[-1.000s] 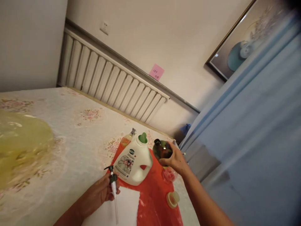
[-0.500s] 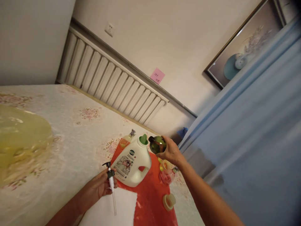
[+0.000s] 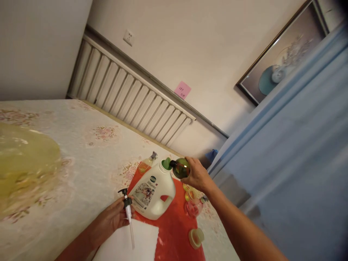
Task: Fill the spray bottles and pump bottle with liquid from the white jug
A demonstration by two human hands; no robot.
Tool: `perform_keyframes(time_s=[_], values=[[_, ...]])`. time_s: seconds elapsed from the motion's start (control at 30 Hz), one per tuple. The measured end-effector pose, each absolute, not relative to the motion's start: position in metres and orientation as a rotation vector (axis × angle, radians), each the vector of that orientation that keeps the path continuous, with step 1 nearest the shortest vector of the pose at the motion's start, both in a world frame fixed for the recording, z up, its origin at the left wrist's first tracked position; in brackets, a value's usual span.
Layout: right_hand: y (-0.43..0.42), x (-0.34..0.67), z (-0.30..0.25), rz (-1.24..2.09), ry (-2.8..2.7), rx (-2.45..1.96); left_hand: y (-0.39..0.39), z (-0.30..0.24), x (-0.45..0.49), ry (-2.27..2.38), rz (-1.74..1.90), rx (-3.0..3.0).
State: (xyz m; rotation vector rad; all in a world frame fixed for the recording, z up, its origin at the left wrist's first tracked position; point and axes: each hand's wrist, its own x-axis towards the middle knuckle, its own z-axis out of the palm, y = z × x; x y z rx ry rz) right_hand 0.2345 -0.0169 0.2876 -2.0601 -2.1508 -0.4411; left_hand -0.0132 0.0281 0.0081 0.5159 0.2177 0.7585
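Note:
My right hand [image 3: 199, 176] grips a dark green bottle [image 3: 181, 168], tilted so that its black neck meets the green spout of a large white detergent jug [image 3: 154, 192]. Whether liquid flows is too small to tell. The jug stands uncapped on a red sheet [image 3: 174, 235], its handle toward the right. My left hand [image 3: 116, 216] holds a black pump head [image 3: 127, 203] with a clear dip tube hanging down, in front of the jug. A pale cap [image 3: 196, 237] lies on the red sheet at the right.
Behind the jug stands a small spray bottle [image 3: 148, 162]. A pink bottle [image 3: 194, 207] and a yellow container [image 3: 190, 192] are under my right forearm. White paper [image 3: 130, 241] lies in front. A large yellowish transparent object [image 3: 27, 163] is at left on the flowered tablecloth [image 3: 89, 174].
The green bottle has moved left and tipped, bringing its neck from beside the jug's mouth to the spout. My left hand still holds the pump head in nearly the same place.

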Motion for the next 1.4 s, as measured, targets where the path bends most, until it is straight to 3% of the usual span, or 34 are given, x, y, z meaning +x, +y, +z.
perform_keyframes(time_s=[1.4], values=[[-0.018, 0.218, 0.309, -0.756, -2.372, -2.115, 0.035, -0.005, -0.009, 0.187, 0.737, 0.539]])
